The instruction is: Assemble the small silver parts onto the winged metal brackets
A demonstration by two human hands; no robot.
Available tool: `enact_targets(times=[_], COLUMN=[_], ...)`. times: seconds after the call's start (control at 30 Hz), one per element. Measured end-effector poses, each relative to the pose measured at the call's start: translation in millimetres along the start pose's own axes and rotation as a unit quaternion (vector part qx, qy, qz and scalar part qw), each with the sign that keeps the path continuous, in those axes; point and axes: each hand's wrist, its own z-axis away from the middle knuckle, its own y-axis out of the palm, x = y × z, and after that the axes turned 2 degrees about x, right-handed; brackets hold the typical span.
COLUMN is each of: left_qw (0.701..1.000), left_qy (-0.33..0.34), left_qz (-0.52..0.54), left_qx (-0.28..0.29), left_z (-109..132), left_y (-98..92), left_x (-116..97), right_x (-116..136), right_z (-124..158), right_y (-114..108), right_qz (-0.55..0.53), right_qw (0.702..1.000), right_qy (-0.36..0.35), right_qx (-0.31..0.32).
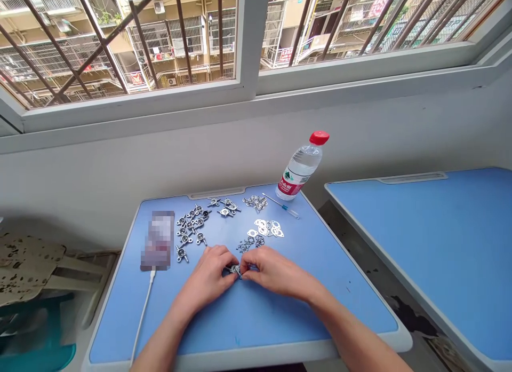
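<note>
Over the front middle of the blue desk (pixel 256 329), my left hand (pixel 210 273) is closed around a small silver metal fitting (pixel 234 269). My right hand (pixel 272 268) meets it from the right, thumb and forefinger pinched at the fitting's edge. What that pinch holds, if anything, is hidden by the fingers. Just beyond my hands lie small dark rings and screws (pixel 246 244). Flat silver gasket-like plates (pixel 262 228) are spread a bit farther off. To the left, several similar silver fittings with dark round centres (pixel 190 226) form a loose group.
More fittings (pixel 225 212) and a heap of small metal pieces (pixel 256 202) lie toward the back, beside a pen (pixel 282 205). A red-capped water bottle (pixel 300 169) stands at the back right. On the left a phone (pixel 158 241) trails a white cable (pixel 143 313). Another blue desk (pixel 432 228) stands right.
</note>
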Motion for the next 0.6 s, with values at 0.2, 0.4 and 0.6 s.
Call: enact_targets(times=[0.2, 0.4, 0.6], left_qw=[1.000, 1.000, 1.000], left_qy=[0.008, 0.007, 0.008], left_qz=[-0.003, -0.011, -0.012], left_qx=[0.000, 0.004, 0.006], left_z=[0.4, 0.2, -0.2], left_y=[0.2, 0.4, 1.1], left_x=[0.0, -0.6, 0.0], right_x=[-0.7, 0.8, 7.5], right_z=[-0.9, -1.3, 5.5], right_y=[0.0, 2.7, 0.5], right_qz=[-0.012, -0.006, 0.027], right_qw=[1.000, 1.000, 1.000], right_qy=[0.010, -0.004, -0.013], right_qx=[-0.018, -0.015, 0.008])
